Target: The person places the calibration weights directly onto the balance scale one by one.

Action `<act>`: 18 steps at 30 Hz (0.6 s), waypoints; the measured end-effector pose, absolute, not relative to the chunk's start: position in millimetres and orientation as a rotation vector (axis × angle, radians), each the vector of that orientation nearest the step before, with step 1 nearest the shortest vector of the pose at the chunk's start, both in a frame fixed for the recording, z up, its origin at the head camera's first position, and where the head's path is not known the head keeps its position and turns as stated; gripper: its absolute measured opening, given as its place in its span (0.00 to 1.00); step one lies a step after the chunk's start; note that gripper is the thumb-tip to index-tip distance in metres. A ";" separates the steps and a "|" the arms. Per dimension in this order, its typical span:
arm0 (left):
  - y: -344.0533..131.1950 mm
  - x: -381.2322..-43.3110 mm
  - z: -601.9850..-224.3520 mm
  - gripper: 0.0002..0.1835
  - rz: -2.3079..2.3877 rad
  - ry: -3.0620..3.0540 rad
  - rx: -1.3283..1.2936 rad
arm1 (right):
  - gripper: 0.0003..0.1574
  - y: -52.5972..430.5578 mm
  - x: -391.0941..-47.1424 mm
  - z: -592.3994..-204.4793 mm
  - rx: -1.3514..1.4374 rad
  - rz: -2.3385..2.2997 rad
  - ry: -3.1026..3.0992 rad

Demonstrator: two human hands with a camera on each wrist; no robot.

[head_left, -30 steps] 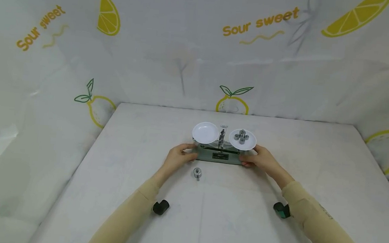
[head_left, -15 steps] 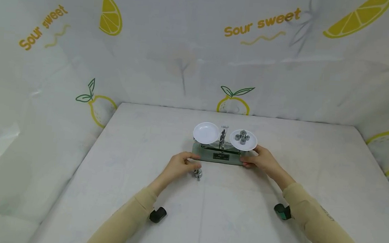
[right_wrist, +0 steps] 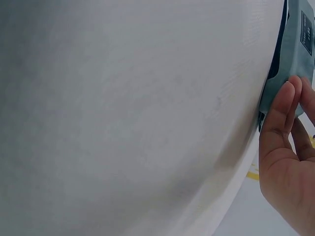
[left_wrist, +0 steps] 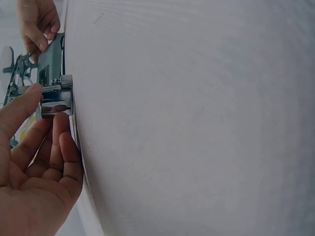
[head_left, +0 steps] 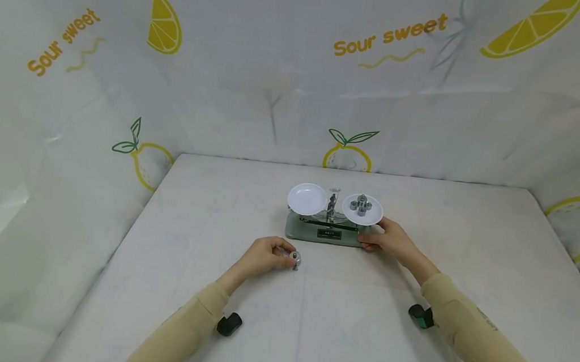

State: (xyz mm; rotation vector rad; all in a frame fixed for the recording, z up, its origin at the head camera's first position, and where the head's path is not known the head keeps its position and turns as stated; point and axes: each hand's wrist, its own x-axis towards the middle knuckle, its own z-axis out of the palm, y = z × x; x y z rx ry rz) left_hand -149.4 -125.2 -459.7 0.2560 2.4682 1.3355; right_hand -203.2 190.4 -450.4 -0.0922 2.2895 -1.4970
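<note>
On the counter [head_left: 217, 198] we have the balance scale [head_left: 329, 234] just lower-right of frame centre, right hand [head_left: 391, 238] gripping its right end. Left hand [head_left: 262, 255], the nearer one, pinches the upright large weight [left_wrist: 54, 102] from its left, below the scale; small weight [left_wrist: 66, 81] just in front.

Bright metal against matt white
From where I stand, the silver cylindrical metal weight [left_wrist: 55, 107] gleams mirror-bright — polished and smooth. The grey-green box-shaped balance base [right_wrist: 299, 56] looks like painted metal with a soft sheen; its two round white pans [head_left: 307, 199] pass for smooth plastic. The flat white tabletop [head_left: 351, 313] looks matt — so do the long beige cloth sleeves [head_left: 479, 335].
</note>
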 end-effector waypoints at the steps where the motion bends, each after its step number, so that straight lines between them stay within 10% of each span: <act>1: -125.8 -149.4 -460.6 0.16 1.334 2.464 0.270 | 0.43 190.5 -203.3 -450.6 -0.093 -1.495 2.291; 18: -125.7 -152.7 -462.9 0.13 1.236 2.509 0.389 | 0.46 190.0 -202.8 -450.2 -0.095 -1.419 2.353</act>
